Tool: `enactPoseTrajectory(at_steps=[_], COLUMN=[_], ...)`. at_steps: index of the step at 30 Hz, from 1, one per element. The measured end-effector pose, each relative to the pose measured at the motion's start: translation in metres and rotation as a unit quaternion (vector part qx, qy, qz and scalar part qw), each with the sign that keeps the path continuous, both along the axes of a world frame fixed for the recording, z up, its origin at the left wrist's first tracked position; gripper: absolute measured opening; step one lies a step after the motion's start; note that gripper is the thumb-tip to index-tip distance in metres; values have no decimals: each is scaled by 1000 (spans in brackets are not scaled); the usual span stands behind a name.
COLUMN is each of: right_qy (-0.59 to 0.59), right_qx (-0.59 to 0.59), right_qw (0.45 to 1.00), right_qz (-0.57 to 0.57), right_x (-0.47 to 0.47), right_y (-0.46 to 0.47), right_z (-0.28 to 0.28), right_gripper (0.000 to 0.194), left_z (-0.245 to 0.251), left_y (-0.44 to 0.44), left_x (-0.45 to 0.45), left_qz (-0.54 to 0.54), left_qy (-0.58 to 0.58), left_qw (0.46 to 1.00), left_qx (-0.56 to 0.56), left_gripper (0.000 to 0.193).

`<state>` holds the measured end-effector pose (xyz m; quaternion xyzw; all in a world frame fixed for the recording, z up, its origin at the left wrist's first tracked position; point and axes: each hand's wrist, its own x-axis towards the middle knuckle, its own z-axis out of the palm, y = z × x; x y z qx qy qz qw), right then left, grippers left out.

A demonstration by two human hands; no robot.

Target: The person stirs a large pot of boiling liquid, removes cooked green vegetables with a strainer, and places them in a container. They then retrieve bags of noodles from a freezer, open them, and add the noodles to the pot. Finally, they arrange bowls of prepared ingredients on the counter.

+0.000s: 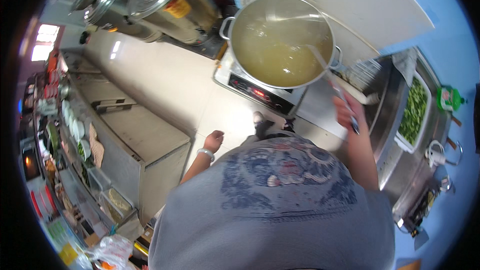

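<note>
A large two-handled metal stockpot (240, 68) stands on an induction cooker (258, 95) whose display glows red. Cloudy yellowish broth (277, 60) fills much of it, and steam hazes the surface. My right hand (348, 108) grips the handle of a long metal ladle (319, 58), which slants over the pot's near right rim. The ladle's head is hidden in the broth. At my left side, my left hand (214, 141) hangs over the floor with fingers loosely curled, holding nothing; a pale bracelet (206, 153) circles that wrist.
Right of me, a white tub of chopped greens (412, 112) sits on a steel counter beside a green bottle (449, 98). Tall lidded metal pots (180, 22) stand at the upper left. Along the left runs a steel cabinet (150, 135) with bowls (77, 129) and food containers.
</note>
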<state>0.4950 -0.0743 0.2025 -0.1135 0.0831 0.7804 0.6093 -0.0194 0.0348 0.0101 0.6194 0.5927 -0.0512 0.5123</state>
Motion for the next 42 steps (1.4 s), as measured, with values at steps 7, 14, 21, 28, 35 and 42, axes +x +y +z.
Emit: enactPoseTrajectory(at_steps=[7,14,21,28,35,42], right_qy=[-253,-680,-747,-763,-556,-760], right_qx=[28,-661,-616,-513,-420,-245], right_qw=[891,144,246,59,566,600], right_qz=[-376,-283,54,390,-440,-50], right_x=[25,26,-8,-12,-19,7], right_y=[-189,-379,-452,-431,-266,-37], right_z=[62,-48,-131,-140,28,47], right_gripper=[52,43,44,34,51,48], left_z=[27,27,0,-8,-3,-17], left_y=[46,57,49,45,39,30], left_x=[58,82,64,61,52,44], left_qz=[-92,-141,-169,-135,-86,-32], left_qy=[28,29,14,30,22,-32], left_qw=[995,989,983,990,995,998], left_qx=[23,39,65,0,-33,-32], left_gripper=[28,27,24,25,25,24])
